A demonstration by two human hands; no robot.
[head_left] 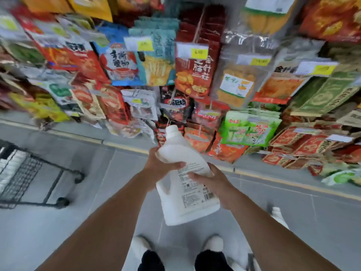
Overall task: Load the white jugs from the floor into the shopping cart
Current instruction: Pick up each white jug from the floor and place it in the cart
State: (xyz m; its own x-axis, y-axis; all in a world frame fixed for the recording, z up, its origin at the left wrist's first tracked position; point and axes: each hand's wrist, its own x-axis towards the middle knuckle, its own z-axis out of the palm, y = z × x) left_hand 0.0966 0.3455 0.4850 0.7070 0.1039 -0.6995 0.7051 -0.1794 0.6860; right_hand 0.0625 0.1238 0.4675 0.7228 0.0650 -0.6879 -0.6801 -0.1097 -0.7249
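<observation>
- Hands both hold one white jug (185, 212): the left hand (162, 167) curls round its shoulder, and the right hand (212, 181) wraps the labelled side.
- Jug is held in the air, tilted, with its cap pointing toward the hanging snack packets (191, 75).
- Shopping cart (17, 173) stands on the grey floor (97, 192) at the left, well apart from the jug.
- Second white jug (277, 214) stands on the floor at the right, beside the right forearm.
- White shoes (214, 242) show below.

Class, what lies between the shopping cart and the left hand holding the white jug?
Only bare grey floor, from shopping cart to left hand on the white jug, as the head view shows.
</observation>
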